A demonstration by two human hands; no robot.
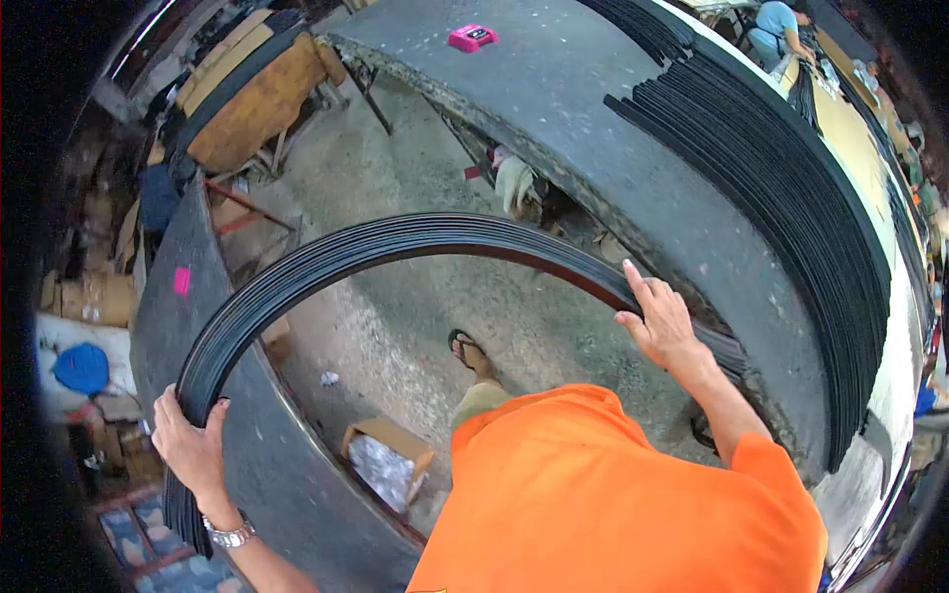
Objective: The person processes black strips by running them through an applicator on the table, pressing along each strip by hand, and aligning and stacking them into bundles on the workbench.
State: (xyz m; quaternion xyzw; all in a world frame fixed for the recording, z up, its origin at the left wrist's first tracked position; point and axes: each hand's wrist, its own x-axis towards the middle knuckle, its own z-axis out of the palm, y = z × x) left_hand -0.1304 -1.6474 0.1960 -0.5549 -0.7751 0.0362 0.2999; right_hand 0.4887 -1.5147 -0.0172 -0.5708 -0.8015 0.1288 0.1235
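Note:
A bundle of long, thin black strips (395, 237) arches across the gap between two tables, its ends at my two hands. My left hand (191, 440) is wrapped round the bundle near its left end, above the left table (297, 484); the strip ends hang past my wrist. My right hand (657, 316) grips the bundle near the edge of the right table (692, 208), thumb below and fingers on top. The strips continue behind my right hand and wrist. What exactly the strips are, I cannot tell.
A large row of black strips (781, 178) lies on the right table. A pink object (473, 39) sits at its far end, a pink piece (182, 281) on the left table. On the floor stands an open cardboard box (390, 460). Another person (776, 30) is at the far right.

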